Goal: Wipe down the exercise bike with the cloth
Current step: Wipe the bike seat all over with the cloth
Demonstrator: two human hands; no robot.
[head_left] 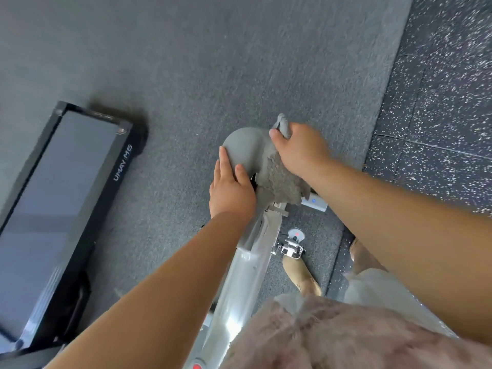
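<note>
Currently right hand point(298, 147) fingers curl round the grey cloth point(282, 179), pressing it on the bike point(239, 275) seat point(245, 145) at its 3 o'clock side. Left hand point(229, 187), fingers straight, presses the seat's 8 o'clock side, likely steadying it.

— What's over at eight o'clock?
— A black treadmill point(61, 209), lying flat on the floor with a dark belt. White "UMAY M6" lettering point(123, 163) runs along its right side rail.
— And underneath it?
— A grey carpet-like mat point(213, 62), filling twelve o'clock. At two o'clock it meets black rubber tiles point(439, 102) flecked with white, with seams showing between them.
</note>
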